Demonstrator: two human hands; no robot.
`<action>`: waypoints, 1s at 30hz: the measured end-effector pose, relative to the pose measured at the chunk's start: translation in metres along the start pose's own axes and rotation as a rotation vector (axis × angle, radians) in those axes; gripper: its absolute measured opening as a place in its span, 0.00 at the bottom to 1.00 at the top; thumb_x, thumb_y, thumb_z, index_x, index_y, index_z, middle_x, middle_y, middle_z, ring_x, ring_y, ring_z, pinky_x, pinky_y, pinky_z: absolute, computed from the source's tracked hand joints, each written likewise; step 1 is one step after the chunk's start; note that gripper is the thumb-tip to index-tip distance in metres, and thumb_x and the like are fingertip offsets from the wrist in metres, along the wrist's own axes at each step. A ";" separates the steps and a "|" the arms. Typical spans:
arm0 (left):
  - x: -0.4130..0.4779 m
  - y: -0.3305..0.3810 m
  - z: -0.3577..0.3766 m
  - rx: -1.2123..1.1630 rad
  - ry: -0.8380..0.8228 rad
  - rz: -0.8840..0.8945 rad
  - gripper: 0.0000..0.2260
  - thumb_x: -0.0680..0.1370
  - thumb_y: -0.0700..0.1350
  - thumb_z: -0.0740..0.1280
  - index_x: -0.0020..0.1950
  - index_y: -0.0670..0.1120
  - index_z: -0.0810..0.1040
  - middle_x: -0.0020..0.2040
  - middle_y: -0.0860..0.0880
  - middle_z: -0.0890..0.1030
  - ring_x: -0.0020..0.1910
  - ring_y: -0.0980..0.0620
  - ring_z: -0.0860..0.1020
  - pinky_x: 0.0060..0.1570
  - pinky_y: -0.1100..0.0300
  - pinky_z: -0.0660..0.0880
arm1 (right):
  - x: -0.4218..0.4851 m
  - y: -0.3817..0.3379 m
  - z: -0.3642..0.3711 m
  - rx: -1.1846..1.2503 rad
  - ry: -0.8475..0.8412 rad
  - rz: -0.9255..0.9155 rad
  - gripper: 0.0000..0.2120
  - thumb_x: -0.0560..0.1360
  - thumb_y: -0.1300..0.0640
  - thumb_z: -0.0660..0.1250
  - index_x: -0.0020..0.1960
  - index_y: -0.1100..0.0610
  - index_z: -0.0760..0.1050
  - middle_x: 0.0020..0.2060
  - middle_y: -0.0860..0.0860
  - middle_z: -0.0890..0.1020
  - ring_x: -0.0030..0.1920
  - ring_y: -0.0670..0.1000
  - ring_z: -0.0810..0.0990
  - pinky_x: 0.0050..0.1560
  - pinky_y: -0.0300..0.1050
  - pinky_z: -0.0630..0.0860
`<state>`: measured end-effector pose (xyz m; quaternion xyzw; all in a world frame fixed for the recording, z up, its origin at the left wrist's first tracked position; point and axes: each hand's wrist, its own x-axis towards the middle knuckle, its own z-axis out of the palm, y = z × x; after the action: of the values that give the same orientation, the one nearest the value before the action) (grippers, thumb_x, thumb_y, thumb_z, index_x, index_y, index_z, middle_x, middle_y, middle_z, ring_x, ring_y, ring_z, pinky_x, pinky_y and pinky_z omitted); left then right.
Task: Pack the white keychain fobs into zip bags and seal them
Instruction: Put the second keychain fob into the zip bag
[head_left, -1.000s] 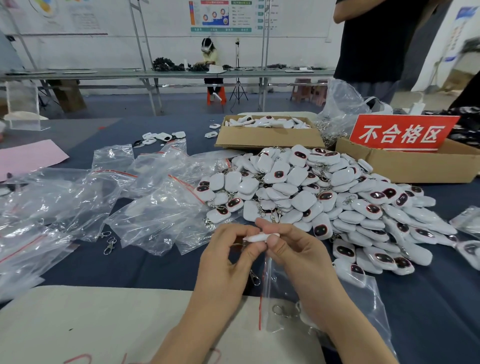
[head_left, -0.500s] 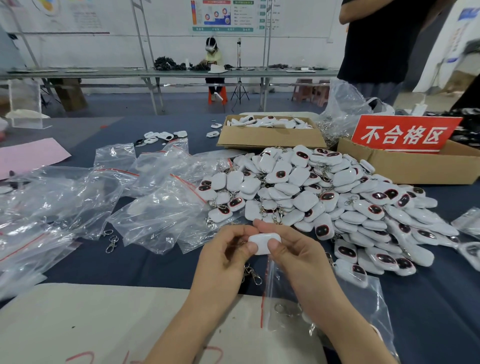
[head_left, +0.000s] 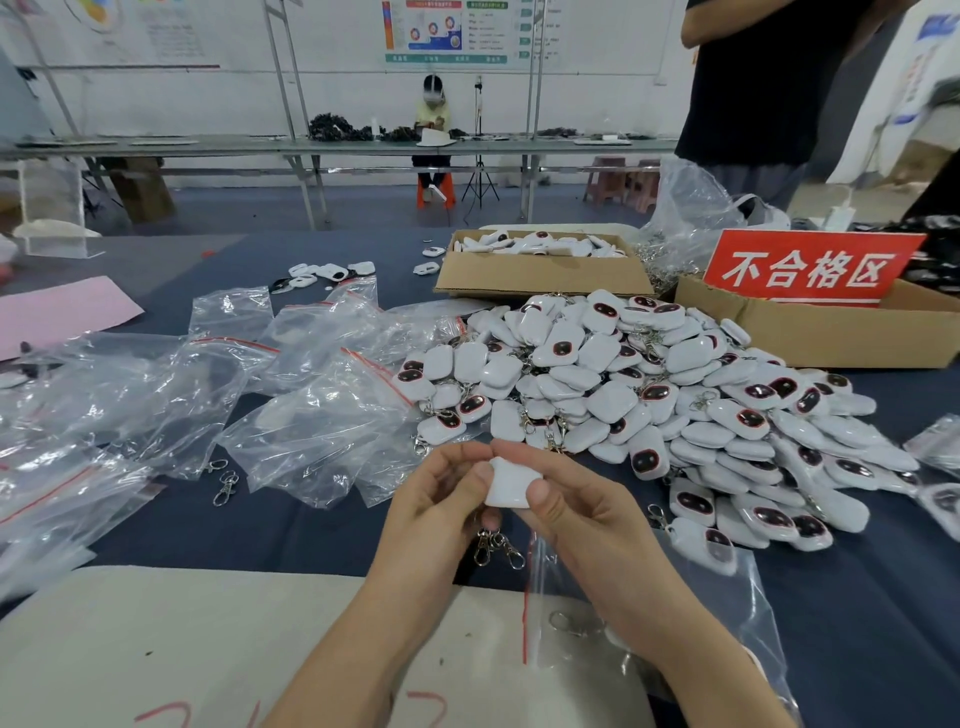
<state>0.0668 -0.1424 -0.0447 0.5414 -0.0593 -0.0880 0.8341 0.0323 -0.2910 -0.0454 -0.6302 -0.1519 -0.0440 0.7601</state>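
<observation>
Both hands hold one white keychain fob (head_left: 506, 486) above the table's near edge, its plain back facing me. My left hand (head_left: 436, 512) pinches its left side and my right hand (head_left: 571, 512) pinches its right side. Metal clasps (head_left: 496, 548) dangle below the fob. A clear zip bag (head_left: 670, 613) with a red strip lies under my right forearm, with a ring inside. A big pile of white fobs (head_left: 649, 395) lies just beyond my hands. Empty zip bags (head_left: 291, 395) are strewn to the left.
Two cardboard boxes stand behind the pile: one (head_left: 540, 270) holding fobs, one (head_left: 831, 327) with a red sign (head_left: 810, 267). A beige mat (head_left: 156, 639) covers the near edge. Loose clasps (head_left: 226, 480) lie at left. A person in black (head_left: 769, 83) stands at far right.
The fob has turned from edge-on to flat, its broad back now facing me. My hands stayed close together and dropped slightly, and the clasps now hang below them.
</observation>
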 end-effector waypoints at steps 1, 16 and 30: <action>0.000 0.000 0.000 -0.048 0.004 -0.016 0.06 0.78 0.38 0.68 0.50 0.43 0.84 0.46 0.43 0.84 0.39 0.49 0.77 0.37 0.61 0.77 | 0.000 0.000 -0.001 0.013 0.005 0.008 0.18 0.80 0.48 0.67 0.69 0.48 0.76 0.66 0.51 0.80 0.70 0.52 0.75 0.67 0.38 0.71; -0.008 -0.003 0.009 0.099 -0.104 0.151 0.14 0.74 0.55 0.71 0.54 0.48 0.86 0.56 0.45 0.86 0.52 0.49 0.85 0.51 0.61 0.80 | 0.001 -0.004 -0.003 -0.006 0.228 -0.034 0.09 0.74 0.59 0.70 0.53 0.52 0.84 0.54 0.54 0.86 0.57 0.54 0.84 0.59 0.46 0.80; -0.007 -0.006 0.007 0.215 -0.082 0.237 0.08 0.77 0.49 0.69 0.49 0.47 0.86 0.52 0.46 0.87 0.52 0.49 0.85 0.56 0.60 0.79 | 0.000 -0.003 -0.002 -0.031 0.257 -0.056 0.07 0.72 0.58 0.72 0.48 0.49 0.85 0.51 0.51 0.87 0.55 0.51 0.85 0.55 0.38 0.78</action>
<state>0.0577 -0.1492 -0.0480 0.6127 -0.1661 -0.0041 0.7727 0.0316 -0.2934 -0.0431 -0.6267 -0.0699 -0.1480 0.7619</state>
